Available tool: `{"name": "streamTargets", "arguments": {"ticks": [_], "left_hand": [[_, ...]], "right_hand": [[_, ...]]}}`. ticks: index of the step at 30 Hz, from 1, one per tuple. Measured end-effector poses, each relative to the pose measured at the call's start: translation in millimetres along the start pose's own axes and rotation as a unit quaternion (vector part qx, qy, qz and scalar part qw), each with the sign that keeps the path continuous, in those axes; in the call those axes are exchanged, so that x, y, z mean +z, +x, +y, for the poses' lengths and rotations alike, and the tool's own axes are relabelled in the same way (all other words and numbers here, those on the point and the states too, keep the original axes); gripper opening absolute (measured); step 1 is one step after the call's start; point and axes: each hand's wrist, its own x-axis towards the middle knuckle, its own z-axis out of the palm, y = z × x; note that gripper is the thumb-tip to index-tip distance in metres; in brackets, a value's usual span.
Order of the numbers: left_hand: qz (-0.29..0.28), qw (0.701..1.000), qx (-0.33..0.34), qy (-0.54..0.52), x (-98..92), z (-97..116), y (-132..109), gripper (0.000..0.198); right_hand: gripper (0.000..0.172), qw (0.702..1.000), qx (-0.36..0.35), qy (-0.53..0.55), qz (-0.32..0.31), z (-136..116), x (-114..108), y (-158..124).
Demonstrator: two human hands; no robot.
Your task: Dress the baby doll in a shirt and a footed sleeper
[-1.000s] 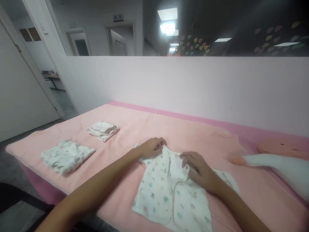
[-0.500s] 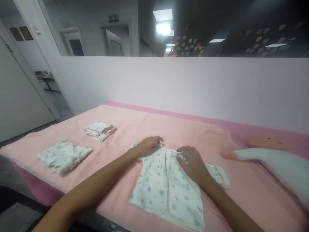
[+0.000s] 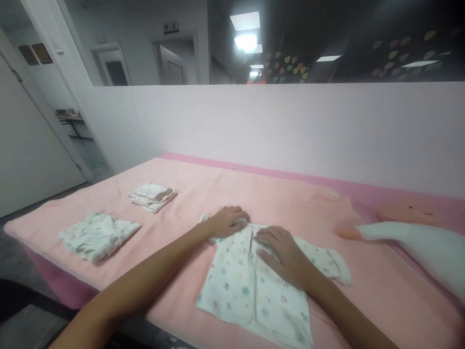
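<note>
Now unfolded, shirt front [image 3: 232, 286] lies closed; right hand [image 3: 281, 253] spread atop, holding nothing, left hand [image 3: 228, 222] curled at collar [image 3: 258, 226], grip unclear.

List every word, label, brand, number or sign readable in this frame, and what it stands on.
None can be read.
Dark sign seen in the glass pane: too blurred.
Red strip at the pane's lower edge: perhaps lettering, too small to tell.
Brown plaques, upper left: any writing is too small.
Unfolded printed top: small motifs, no readable words.
</note>
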Motion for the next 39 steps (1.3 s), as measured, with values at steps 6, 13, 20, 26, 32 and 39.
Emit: {"name": "streamTargets", "arguments": {"ticks": [6,13,20,26,32,39], "left_hand": [[-0.005,1.0,0.001,0.01,2.3,-0.5,-0.2,0.023],[0.014,0.999,0.021,-0.023,5.0,-2.8,2.5,0.03],[0.035,0.995,-0.01,-0.089,5.4,-2.7,2.9,0.031],[0.053,0.992,0.0,-0.112,6.7,-1.3,4.1,0.029],[0.054,0.998,0.009,-0.034,11.2,-7.1,5.1,0.027],[0.05,0.998,0.004,0.044,11.3,-10.1,6.9,0.022]], "right_hand": [[0.044,0.999,0.023,0.0,-0.031,2.6,2.4,-2.2],[0.039,0.999,0.003,0.009,-0.037,-7.0,-3.0,1.0],[0.049,0.993,0.063,0.067,-0.069,-18.9,-1.1,-0.3],[0.032,0.977,0.094,0.182,-0.059,-18.8,0.1,2.8],[0.026,0.971,0.093,0.213,-0.046,-16.9,3.0,6.0],[0.023,0.952,0.131,0.274,0.031,-10.7,2.4,7.1]]}}
